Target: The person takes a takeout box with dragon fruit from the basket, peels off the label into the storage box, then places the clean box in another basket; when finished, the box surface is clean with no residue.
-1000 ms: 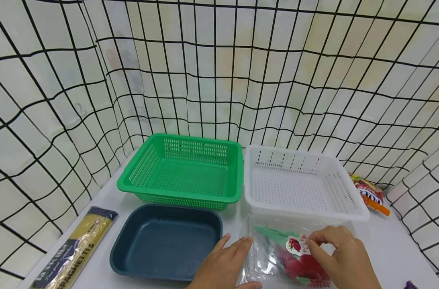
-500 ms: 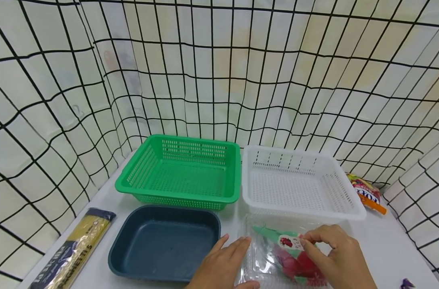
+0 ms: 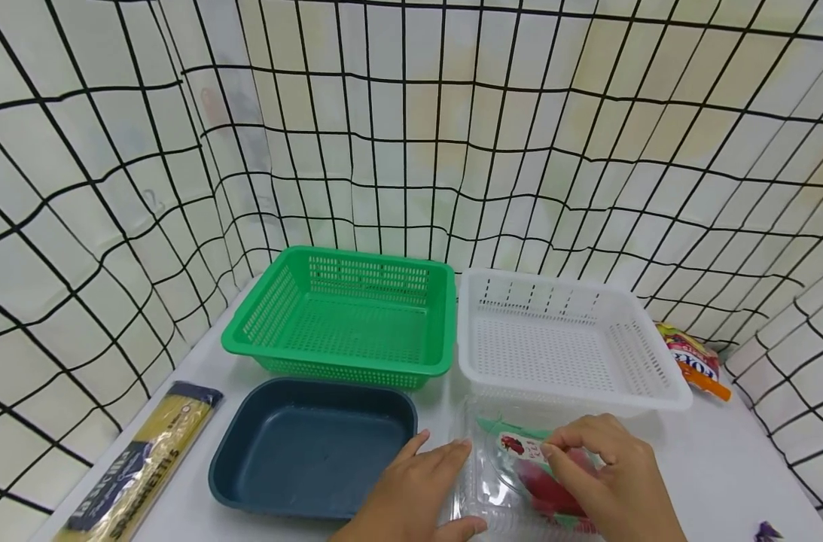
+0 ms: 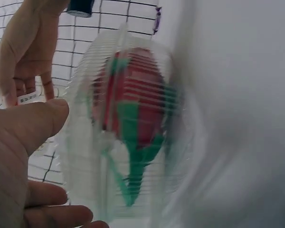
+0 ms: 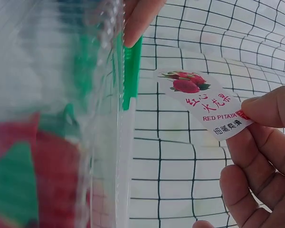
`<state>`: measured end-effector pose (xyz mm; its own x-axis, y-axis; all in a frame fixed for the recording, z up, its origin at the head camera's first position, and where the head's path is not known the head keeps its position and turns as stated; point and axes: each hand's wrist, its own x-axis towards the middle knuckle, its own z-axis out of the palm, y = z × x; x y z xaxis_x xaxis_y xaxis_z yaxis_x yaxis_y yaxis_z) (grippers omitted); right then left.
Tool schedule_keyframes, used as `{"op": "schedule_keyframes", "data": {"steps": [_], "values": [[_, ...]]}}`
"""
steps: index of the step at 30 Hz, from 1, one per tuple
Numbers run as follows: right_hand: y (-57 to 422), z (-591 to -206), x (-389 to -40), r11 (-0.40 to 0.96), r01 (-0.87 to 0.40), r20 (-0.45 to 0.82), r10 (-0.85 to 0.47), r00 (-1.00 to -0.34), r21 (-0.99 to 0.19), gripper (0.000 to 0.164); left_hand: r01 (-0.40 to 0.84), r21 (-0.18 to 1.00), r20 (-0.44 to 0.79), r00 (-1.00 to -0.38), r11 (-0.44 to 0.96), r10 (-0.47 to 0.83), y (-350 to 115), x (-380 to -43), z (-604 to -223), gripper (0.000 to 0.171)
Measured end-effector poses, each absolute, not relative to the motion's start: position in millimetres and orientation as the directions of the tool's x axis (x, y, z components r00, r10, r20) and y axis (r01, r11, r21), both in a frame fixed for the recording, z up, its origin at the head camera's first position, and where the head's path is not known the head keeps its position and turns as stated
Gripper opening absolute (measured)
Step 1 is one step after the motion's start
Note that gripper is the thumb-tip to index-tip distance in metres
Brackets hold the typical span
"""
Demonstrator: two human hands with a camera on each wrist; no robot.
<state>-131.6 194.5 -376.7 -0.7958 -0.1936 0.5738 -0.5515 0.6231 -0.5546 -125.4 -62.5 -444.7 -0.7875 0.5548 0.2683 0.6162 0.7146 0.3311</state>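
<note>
Though partly hidden from above, label (image 5: pixel 199 103) tight in right grip (image 3: pixel 608 474), left grip (image 3: pixel 414 485) loose and empty.

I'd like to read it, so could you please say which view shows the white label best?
The right wrist view: there the white label, pinched by the right hand, faces the camera, with RED PITAYA legible. The head view shows it small, partly covered by that hand; the left wrist view, only a small strip.
</note>
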Motion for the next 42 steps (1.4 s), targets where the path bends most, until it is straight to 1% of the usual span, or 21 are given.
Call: {"op": "schedule_keyframes", "data": {"steps": [3, 5, 10, 14, 17, 20, 26, 30, 32, 35, 38, 42], "values": [[188.2, -378.7, -133.3, 0.566, -0.614, 0.616, -0.221, -0.756, -0.55, 0.044, 0.581, 0.38, 0.245, -0.813, 0.719, 0.528, -71.0, -128.0, -434.6, 0.072], [182.4, -379.6, -134.3, 0.525, -0.649, 0.638, -0.236, -0.733, -0.55, 0.043, 0.546, 0.421, 0.25, -0.837, 0.724, 0.486, -80.6, -128.4, -427.3, 0.072], [160.6, -379.5, -135.8, 0.462, -0.676, 0.647, -0.251, -0.72, -0.573, 0.037, 0.423, 0.487, 0.269, -0.905, 0.764, 0.33, -115.6, -126.5, -412.6, 0.065], [140.2, -379.8, -136.4, 0.419, -0.7, 0.655, -0.272, -0.705, -0.579, 0.032, 0.324, 0.487, 0.271, -0.939, 0.811, 0.212, -149.3, -126.4, -405.7, 0.06], [124.1, -379.1, -134.8, 0.424, -0.685, 0.621, -0.302, -0.724, -0.592, 0.029, 0.234, 0.477, 0.258, -0.959, 0.847, 0.119, -176.6, -125.7, -402.3, 0.059], [108.1, -381.8, -133.2, 0.426, -0.694, 0.614, -0.332, -0.716, -0.58, 0.026, 0.151, 0.461, 0.251, -0.967, 0.874, 0.034, -204.8, -124.6, -402.2, 0.061], [79.4, -394.0, -130.1, 0.344, -0.773, 0.67, -0.387, -0.634, -0.533, 0.021, 0.01, 0.459, 0.207, -0.974, 0.889, -0.096, -253.1, -125.2, -409.4, 0.063], [63.6, -401.4, -127.6, 0.305, -0.807, 0.684, -0.428, -0.591, -0.506, 0.019, -0.061, 0.465, 0.132, -0.982, 0.883, -0.137, -274.8, -127.2, -414.2, 0.062], [55.7, -406.0, -126.8, 0.3, -0.822, 0.687, -0.451, -0.569, -0.484, 0.018, -0.091, 0.48, 0.075, -0.987, 0.872, -0.144, -281.5, -128.4, -416.6, 0.062], [44.4, -414.3, -126.2, 0.315, -0.832, 0.674, -0.489, -0.555, -0.457, 0.016, -0.14, 0.514, -0.006, -0.987, 0.846, -0.16, -286.3, -130.1, -419.7, 0.064], [34.9, -422.5, -125.6, 0.332, -0.828, 0.642, -0.524, -0.56, -0.452, 0.014, -0.161, 0.53, -0.05, -0.986, 0.833, -0.159, -287.4, -132.4, -422.1, 0.063], [26.5, -430.3, -125.5, 0.36, -0.804, 0.58, -0.561, -0.591, -0.472, 0.011, -0.161, 0.527, -0.058, -0.986, 0.835, -0.153, -287.5, -135.3, -423.4, 0.057]]}}
